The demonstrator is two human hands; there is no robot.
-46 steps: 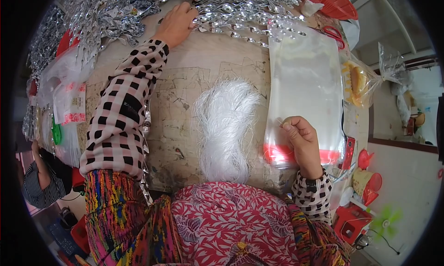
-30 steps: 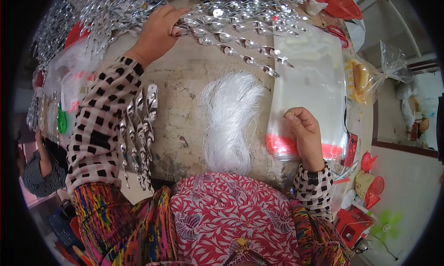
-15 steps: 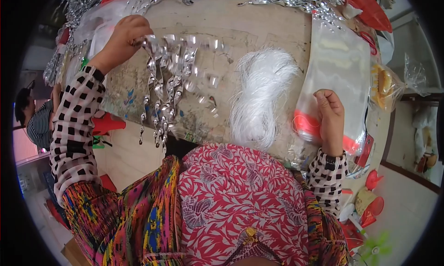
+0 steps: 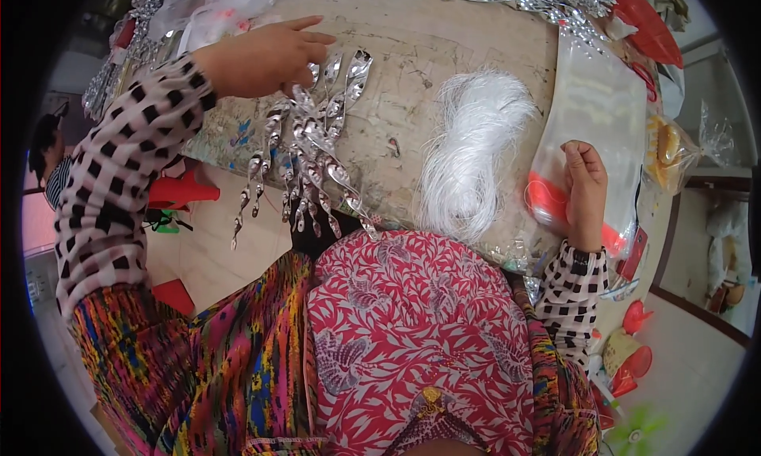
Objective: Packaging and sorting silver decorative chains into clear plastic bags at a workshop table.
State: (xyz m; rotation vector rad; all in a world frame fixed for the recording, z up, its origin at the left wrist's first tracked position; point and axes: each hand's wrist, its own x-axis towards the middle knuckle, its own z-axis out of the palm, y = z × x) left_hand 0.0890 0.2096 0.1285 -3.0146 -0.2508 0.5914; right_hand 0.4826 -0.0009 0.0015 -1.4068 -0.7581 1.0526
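Observation:
My left hand (image 4: pixel 273 57) is over the left part of the table, two fingers stretched toward the right. Its thumb and other fingers close on the upper ends of several twisted silver foil strips (image 4: pixel 313 127). These fan out below the hand, their lower ends dangling past the table's near edge. On the right, my right hand (image 4: pixel 586 178) is closed, thumb pressed to the forefinger. What it pinches is too small to see; a thin thread loop (image 4: pixel 529 188) curves beside it. Under that hand lie clear plastic bags (image 4: pixel 590 107) with red-orange bottoms. A skein of white thread (image 4: pixel 476 151) rests between my hands.
More silver strips (image 4: pixel 527 0) are heaped along the far edge, beside a red piece (image 4: pixel 646 24). Whitish plastic bags (image 4: pixel 210 12) lie at the far left. A bagged bread-like item (image 4: pixel 670 151) is on the right. A person in stripes (image 4: pixel 58 178) is off to the left.
My left hand has swung right across the table, and the silver strips have swung and spread with it. The right hand keeps its pinch over the bags. The whole view has shifted slightly.

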